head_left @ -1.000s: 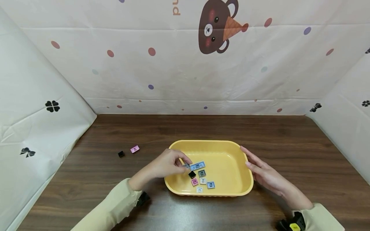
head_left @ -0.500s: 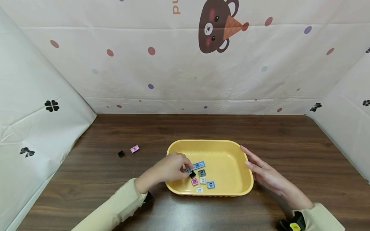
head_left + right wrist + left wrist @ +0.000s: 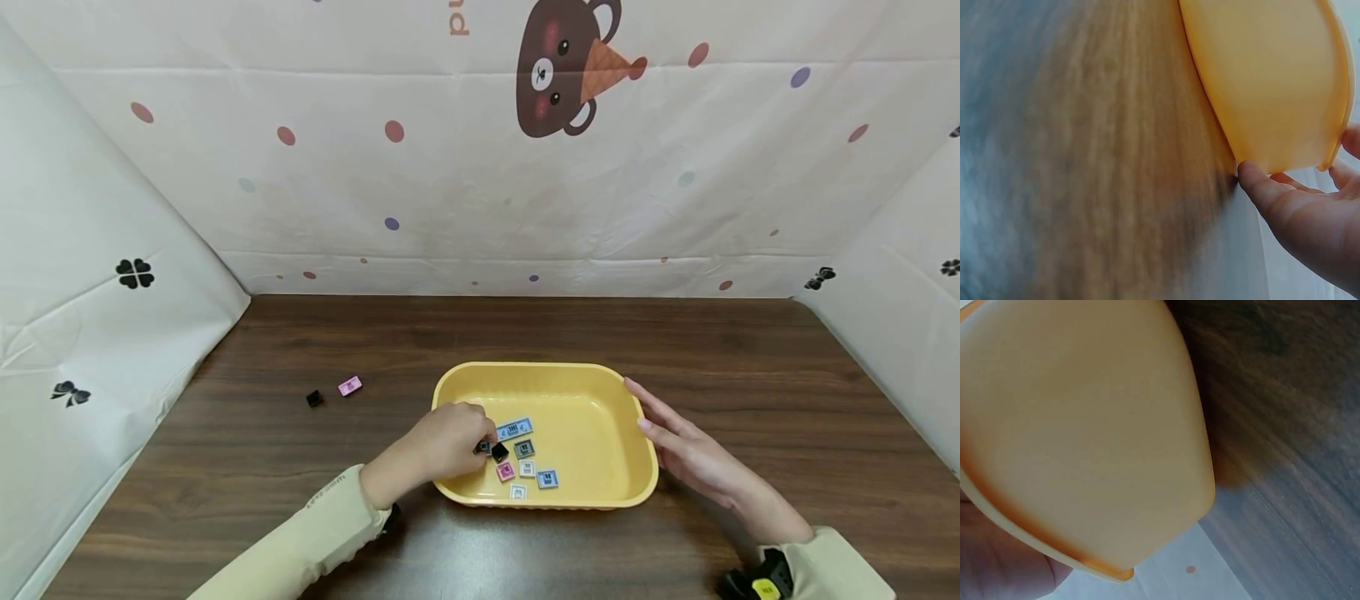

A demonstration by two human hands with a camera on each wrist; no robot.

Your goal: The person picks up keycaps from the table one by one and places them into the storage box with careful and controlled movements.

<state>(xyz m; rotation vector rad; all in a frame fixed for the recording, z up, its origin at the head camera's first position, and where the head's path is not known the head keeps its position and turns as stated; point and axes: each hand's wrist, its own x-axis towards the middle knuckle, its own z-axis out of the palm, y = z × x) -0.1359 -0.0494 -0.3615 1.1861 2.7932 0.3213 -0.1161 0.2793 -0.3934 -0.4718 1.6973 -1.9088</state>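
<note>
My left hand reaches over the left side of the yellow tray, fingers curled, pinching a small dark grey tile low in the tray. Close by its fingertips lie a black tile and a long blue tile. Farther along are a grey tile, a pink tile, a blue tile and two white tiles, one at the front. With fingers extended, my right hand touches the tray's right end; the right wrist view shows its thumb against the outer wall.
Left of the tray, a black piece and a pink tile lie on the dark wooden table. White printed sheets rise at the back and on both sides.
My left hand has moved slightly right and down in the tray, carrying the grey tile beside the black one. The right hand stays at the tray's end.
</note>
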